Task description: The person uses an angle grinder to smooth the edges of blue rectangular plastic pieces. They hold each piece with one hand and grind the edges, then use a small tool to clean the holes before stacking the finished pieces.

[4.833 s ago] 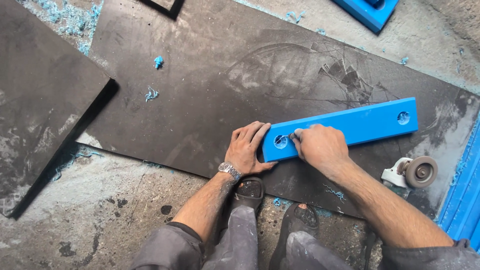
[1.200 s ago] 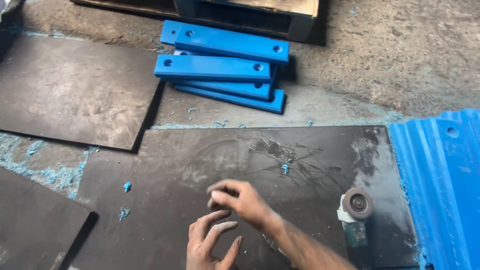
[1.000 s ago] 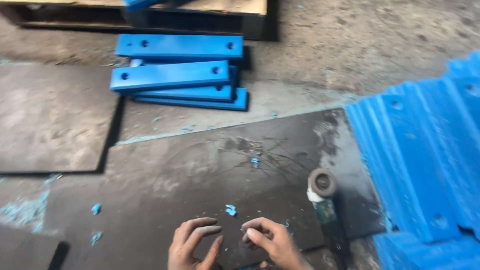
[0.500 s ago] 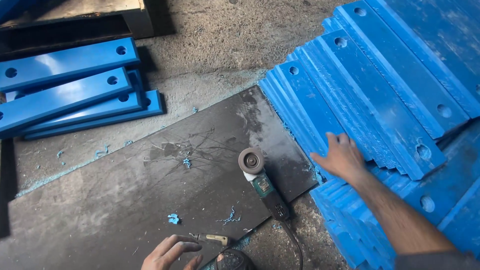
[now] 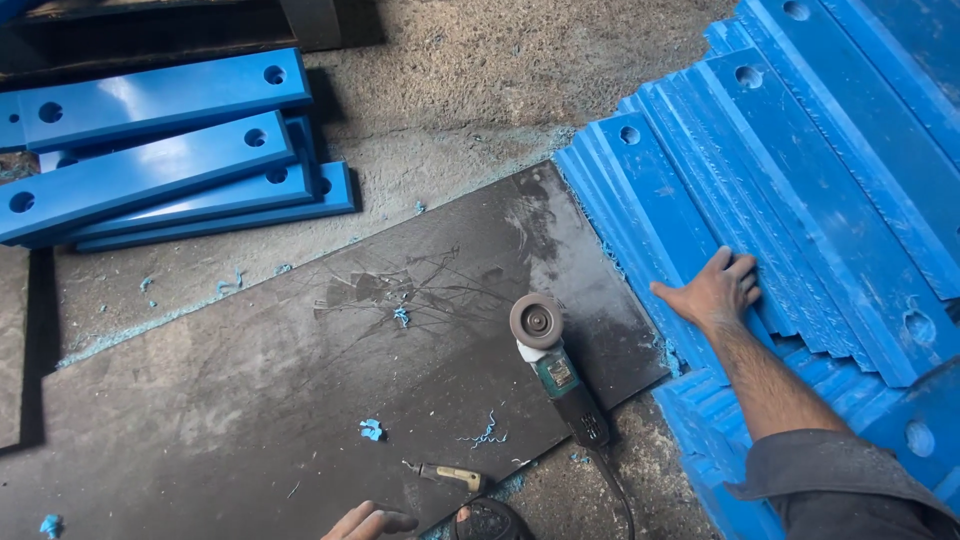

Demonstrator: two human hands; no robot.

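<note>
**Reaching into the big stack of blue bars**

The largest thing before me is the fanned heap of blue plastic bars (image 5: 800, 200) filling my right side, each long, flat and drilled with a round hole near its end. By its size I judge most of the work is left: this heap looks untouched, while only a few bars lie in the smaller pile (image 5: 160, 160) across the concrete floor (image 5: 500, 70) at the upper left — four or so, stacked loosely and set well apart from the heap.

Between the two lies the dark mat (image 5: 300, 370), scratched and dusted, with nothing blue on it now but shavings (image 5: 372, 430). So no bar is in place on the mat at this moment.

On the mat's right part rests an angle grinder (image 5: 555, 370), disc up, its cord trailing toward me — neither hand is on it. Just below it lies a small tool with a pale handle (image 5: 445, 474).

My right hand (image 5: 715, 290) lies flat on the near edge of the heap, fingers spread a little over one bar's top, thumb out toward the mat. It touches but has not closed round anything. My left hand (image 5: 365, 522) shows only as fingertips at the bottom edge, resting loosely curled on the mat, holding nothing that I can see.
</note>
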